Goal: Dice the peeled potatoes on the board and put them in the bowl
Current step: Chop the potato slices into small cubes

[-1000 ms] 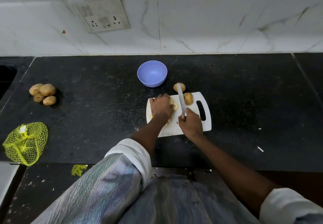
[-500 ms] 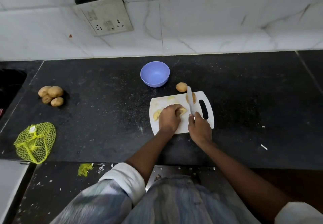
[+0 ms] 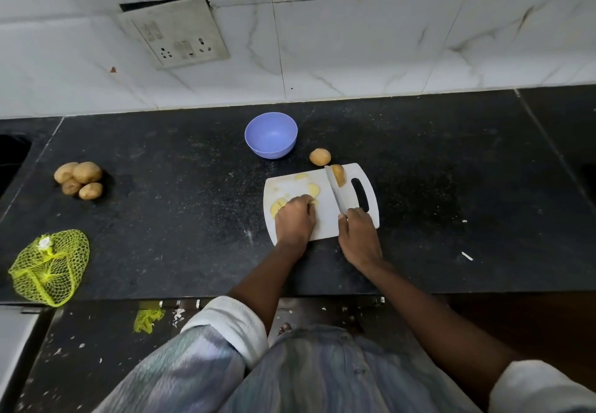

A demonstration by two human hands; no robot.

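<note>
A white cutting board (image 3: 325,222) lies on the black counter, its handle slot to the right. My left hand (image 3: 295,220) curls over yellow potato pieces (image 3: 313,190) on the board's left half; more pieces show beside its knuckles. My right hand (image 3: 358,235) grips a knife (image 3: 335,191) by the handle, the blade pointing away over the board's middle. A potato piece (image 3: 338,174) with skin lies at the board's far edge by the blade tip. A whole potato (image 3: 320,156) sits just beyond the board. The blue bowl (image 3: 271,135) stands behind, holding nothing visible.
Several unpeeled potatoes (image 3: 79,180) sit in a pile at the counter's left. A yellow net bag (image 3: 48,267) lies at the front left edge. A tiled wall with a socket plate (image 3: 175,32) rises behind. A dark sink opening is at the far left.
My left hand slid toward me along the board, uncovering cut pieces behind it. The knife in my right hand shifted right, away from the left hand.
</note>
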